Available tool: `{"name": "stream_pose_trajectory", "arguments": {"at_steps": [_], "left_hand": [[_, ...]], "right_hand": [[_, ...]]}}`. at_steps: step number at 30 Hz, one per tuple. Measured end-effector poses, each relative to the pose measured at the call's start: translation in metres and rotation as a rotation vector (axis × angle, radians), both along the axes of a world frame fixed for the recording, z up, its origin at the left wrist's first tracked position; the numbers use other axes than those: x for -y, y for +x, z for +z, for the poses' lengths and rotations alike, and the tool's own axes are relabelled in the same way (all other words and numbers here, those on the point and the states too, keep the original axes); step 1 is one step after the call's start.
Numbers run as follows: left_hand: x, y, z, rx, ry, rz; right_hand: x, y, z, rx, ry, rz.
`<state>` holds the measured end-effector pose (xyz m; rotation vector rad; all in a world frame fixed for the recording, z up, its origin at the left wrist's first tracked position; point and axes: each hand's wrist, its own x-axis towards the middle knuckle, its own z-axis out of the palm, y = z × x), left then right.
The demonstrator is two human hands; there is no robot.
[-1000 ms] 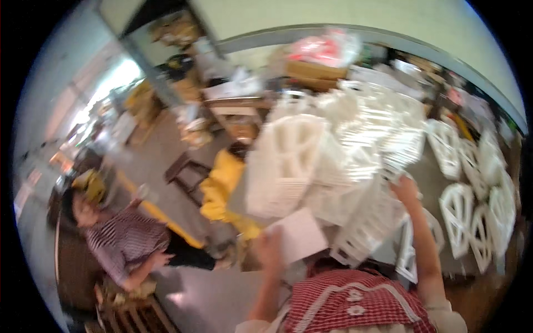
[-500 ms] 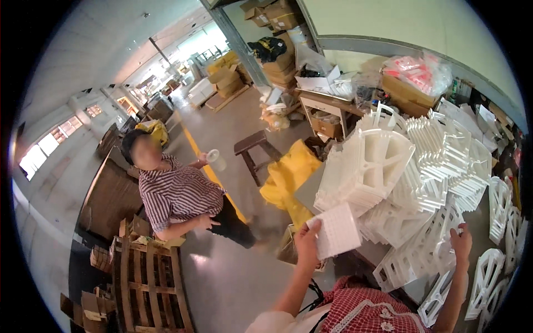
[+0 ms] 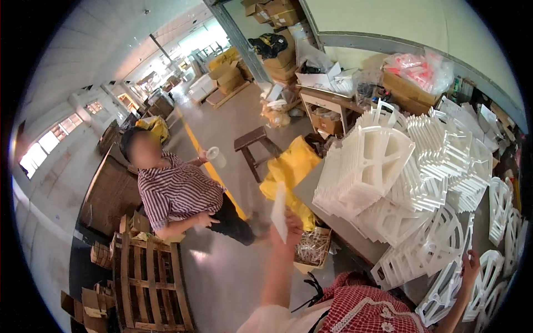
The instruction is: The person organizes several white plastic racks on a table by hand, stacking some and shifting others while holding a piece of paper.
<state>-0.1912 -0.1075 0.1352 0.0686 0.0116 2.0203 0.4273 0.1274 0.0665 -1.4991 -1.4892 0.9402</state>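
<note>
The fingers (image 3: 290, 222) of the left hand (image 3: 291, 228) pinch a thin white sheet (image 3: 279, 213), held edge-on and upright above the floor, just left of the desk (image 3: 333, 219). At the near right, the right hand (image 3: 471, 265) rests its fingers on a white openwork frame (image 3: 444, 288) that leans against the desk edge; whether they curl around it I cannot tell. Below the left hand sits a cardboard box (image 3: 312, 250) of pale scraps. On the desk, more white frames (image 3: 377, 166) lie piled in slanting stacks. A yellow cloth (image 3: 291, 169) hangs at the desk's left end. Further left, a person in a striped shirt (image 3: 175, 191) stands by a wooden pallet (image 3: 150, 277), holding a cup (image 3: 214, 154). A dark stool (image 3: 252, 144) stands beyond.
</note>
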Motion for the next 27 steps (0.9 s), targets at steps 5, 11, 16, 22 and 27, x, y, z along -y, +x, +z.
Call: {"name": "stream_pose_trajectory", "arguments": {"at_steps": [5, 11, 16, 22, 27], "left_hand": [[-0.026, 0.06, 0.007, -0.278, -0.352, -0.221], [-0.046, 0.104, 0.054, -0.658, -0.467, -0.561], [-0.054, 0.1, 0.066, -0.67, -0.528, -0.482], [-0.041, 0.029, 0.052, -0.102, -0.086, -0.279], [-0.021, -0.019, 0.114, 0.085, 0.224, -0.101]], "right_hand": [[0.028, 0.008, 0.032, 0.004, 0.01, 0.042], [0.036, 0.02, 0.023, 0.115, 0.042, 0.01], [0.054, -0.008, 0.062, 0.138, -0.077, -0.07], [0.056, 0.016, 0.059, 0.16, -0.099, 0.067], [0.051, 0.008, 0.049, 0.202, -0.084, -0.038]]}}
